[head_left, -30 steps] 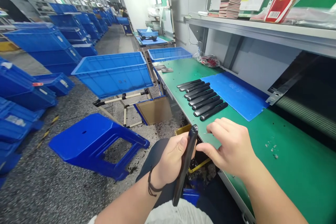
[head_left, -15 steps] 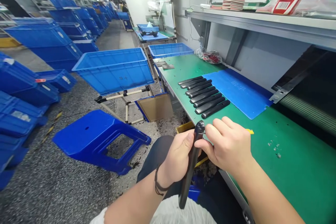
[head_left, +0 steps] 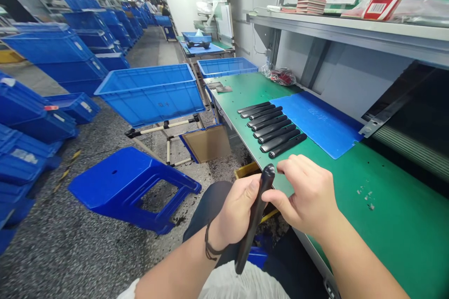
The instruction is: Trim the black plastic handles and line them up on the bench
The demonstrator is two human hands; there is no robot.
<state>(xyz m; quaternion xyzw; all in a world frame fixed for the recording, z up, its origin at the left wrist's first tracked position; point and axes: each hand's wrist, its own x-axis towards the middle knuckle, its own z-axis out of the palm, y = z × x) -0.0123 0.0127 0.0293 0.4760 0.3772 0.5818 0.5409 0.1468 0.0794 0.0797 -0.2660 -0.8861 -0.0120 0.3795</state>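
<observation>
My left hand (head_left: 240, 208) is wrapped round a long black plastic handle (head_left: 250, 236), its rounded end up and its other end slanting down over my lap. Close to the handle's top end is my right hand (head_left: 308, 196), its fingers curled and its thumb held apart, touching or nearly touching the handle's side. What the curled fingers hold is hidden behind them. On the green worktop beyond, several similar black handles (head_left: 278, 131) lie side by side in a slanting row.
A blue sheet (head_left: 315, 121) lies on the green worktop (head_left: 396, 233). Left of the bench are a blue crate (head_left: 150, 96) on a pipe stand and a blue stool (head_left: 119, 180). A yellow bin (head_left: 247, 169) sits below the bench edge. Overhead runs a shelf (head_left: 351, 28).
The fingers of my right hand have drawn slightly off the handle's top, widening the gap to the thumb. A yellow end that showed behind that hand is now hidden. My left hand keeps its hold.
</observation>
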